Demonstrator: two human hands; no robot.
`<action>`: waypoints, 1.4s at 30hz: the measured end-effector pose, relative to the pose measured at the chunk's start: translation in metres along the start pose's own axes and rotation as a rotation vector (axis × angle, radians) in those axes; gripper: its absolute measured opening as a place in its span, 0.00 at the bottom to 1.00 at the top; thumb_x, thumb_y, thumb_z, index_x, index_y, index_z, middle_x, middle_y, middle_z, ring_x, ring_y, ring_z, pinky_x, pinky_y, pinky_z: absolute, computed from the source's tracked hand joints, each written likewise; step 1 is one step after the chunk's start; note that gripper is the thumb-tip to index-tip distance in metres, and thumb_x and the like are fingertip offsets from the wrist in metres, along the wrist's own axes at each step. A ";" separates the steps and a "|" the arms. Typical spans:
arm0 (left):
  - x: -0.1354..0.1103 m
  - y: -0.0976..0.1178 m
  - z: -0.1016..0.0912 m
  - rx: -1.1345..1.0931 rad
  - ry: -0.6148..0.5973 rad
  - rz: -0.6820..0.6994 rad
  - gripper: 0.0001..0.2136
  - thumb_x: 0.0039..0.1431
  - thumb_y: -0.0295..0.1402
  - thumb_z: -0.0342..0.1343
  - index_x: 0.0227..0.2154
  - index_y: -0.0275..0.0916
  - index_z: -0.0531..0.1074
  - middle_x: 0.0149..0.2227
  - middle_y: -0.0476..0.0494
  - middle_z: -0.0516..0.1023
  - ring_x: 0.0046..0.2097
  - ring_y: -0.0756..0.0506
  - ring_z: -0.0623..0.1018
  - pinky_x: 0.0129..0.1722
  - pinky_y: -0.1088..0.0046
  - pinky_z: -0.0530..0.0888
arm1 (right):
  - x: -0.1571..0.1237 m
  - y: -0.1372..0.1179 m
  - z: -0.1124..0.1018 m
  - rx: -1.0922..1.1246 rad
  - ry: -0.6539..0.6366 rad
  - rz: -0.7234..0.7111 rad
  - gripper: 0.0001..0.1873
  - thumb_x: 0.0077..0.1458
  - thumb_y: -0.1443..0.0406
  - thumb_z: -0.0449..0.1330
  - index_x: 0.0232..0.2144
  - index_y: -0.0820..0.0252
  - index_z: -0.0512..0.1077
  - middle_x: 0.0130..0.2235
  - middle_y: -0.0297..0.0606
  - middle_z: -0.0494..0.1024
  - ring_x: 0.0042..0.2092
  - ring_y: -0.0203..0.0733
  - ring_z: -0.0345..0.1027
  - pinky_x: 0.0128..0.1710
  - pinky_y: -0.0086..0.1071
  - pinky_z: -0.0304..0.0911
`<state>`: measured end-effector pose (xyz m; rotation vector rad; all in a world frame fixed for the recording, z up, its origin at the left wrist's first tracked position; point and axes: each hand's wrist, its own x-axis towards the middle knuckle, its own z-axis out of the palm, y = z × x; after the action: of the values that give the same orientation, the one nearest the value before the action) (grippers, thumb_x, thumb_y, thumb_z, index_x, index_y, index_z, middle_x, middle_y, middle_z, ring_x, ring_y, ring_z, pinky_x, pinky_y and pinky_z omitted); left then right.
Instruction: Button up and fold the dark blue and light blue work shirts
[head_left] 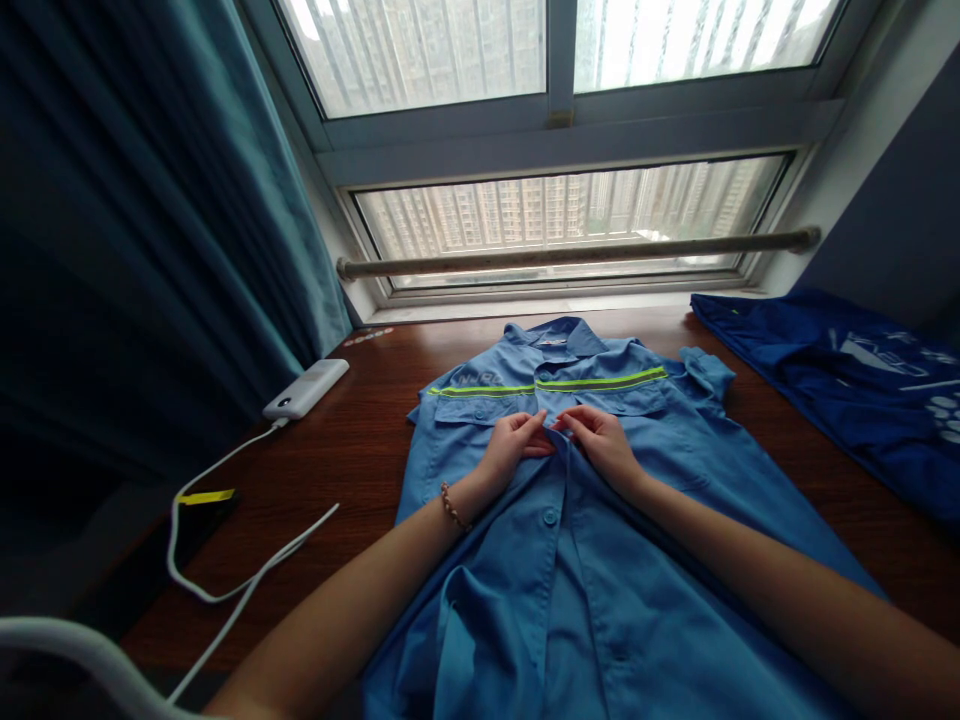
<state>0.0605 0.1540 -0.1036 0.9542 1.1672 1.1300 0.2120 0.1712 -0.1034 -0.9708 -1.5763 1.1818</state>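
Blue shirt (pixel 487 540) lies front up on the brown worktop (pixel 367 400), collar (pixel 589 340) at the far end toward the window (pixel 559 60), body running to the near edge of view. Left hand (pixel 517 443) and right hand (pixel 598 440) meet mid-chest at the front opening, just below the yellow-green stripe (pixel 607 382). Left grip: thumb and fingers pinching the placket edge. Right grip: fingertips pinching the fabric just beside it, also at the opening; exact contact under the fingers too small to tell. Beaded bracelet (pixel 452 507) on the left wrist. One blue button (pixel 550 516) shows on the placket, nearer than the hands. Below it the front panels lie apart, with raised folds at near left. Pocket flaps on both sides of the chest, left one (pixel 480 409) with a button. Sleeve (pixel 706 375) at far right bunched up. Left of the shirt: white device (pixel 307 389) with a white cable (pixel 214 598) plugged in, cable looping to the near side; yellow-and-black item (pixel 206 496) by the loop. Darker blue fabric (pixel 825 370) with white print at far right on the worktop. Teal curtain (pixel 247 170) at left, metal rail (pixel 585 258) across the lower window pane.
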 end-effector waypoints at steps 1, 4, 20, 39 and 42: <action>0.000 0.000 0.000 0.010 0.002 0.004 0.14 0.47 0.42 0.57 0.25 0.34 0.67 0.23 0.46 0.74 0.25 0.50 0.75 0.26 0.75 0.74 | 0.000 -0.001 0.000 -0.011 -0.005 -0.005 0.13 0.49 0.57 0.55 0.30 0.61 0.71 0.30 0.38 0.76 0.30 0.38 0.69 0.29 0.30 0.65; -0.001 0.000 0.001 0.005 0.010 0.021 0.12 0.43 0.37 0.61 0.24 0.34 0.65 0.21 0.50 0.72 0.24 0.52 0.74 0.26 0.76 0.74 | -0.001 -0.002 0.002 -0.078 0.007 -0.066 0.12 0.46 0.58 0.58 0.29 0.61 0.72 0.31 0.37 0.75 0.34 0.40 0.69 0.32 0.30 0.65; -0.003 -0.007 0.008 -0.014 0.161 0.148 0.13 0.40 0.27 0.59 0.27 0.38 0.59 0.21 0.56 0.67 0.23 0.53 0.71 0.23 0.78 0.70 | -0.008 -0.004 0.008 -0.335 0.060 -0.131 0.09 0.46 0.64 0.57 0.32 0.60 0.69 0.33 0.35 0.74 0.26 0.33 0.65 0.29 0.28 0.61; -0.006 -0.005 0.004 0.555 -0.024 0.462 0.11 0.50 0.28 0.52 0.38 0.38 0.62 0.22 0.54 0.67 0.27 0.52 0.71 0.28 0.77 0.67 | 0.016 0.017 -0.006 -0.076 -0.018 0.163 0.13 0.41 0.60 0.61 0.28 0.60 0.63 0.18 0.28 0.66 0.17 0.31 0.57 0.17 0.26 0.53; 0.010 -0.003 -0.003 0.571 -0.041 0.436 0.09 0.49 0.28 0.53 0.35 0.37 0.64 0.24 0.52 0.68 0.28 0.51 0.71 0.28 0.78 0.67 | 0.032 0.026 -0.005 -0.299 -0.028 -0.075 0.07 0.47 0.62 0.57 0.28 0.60 0.65 0.24 0.32 0.71 0.21 0.32 0.63 0.23 0.28 0.58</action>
<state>0.0581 0.1629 -0.1090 1.7263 1.3133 1.1211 0.2099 0.2084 -0.1211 -1.0777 -1.8306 0.9282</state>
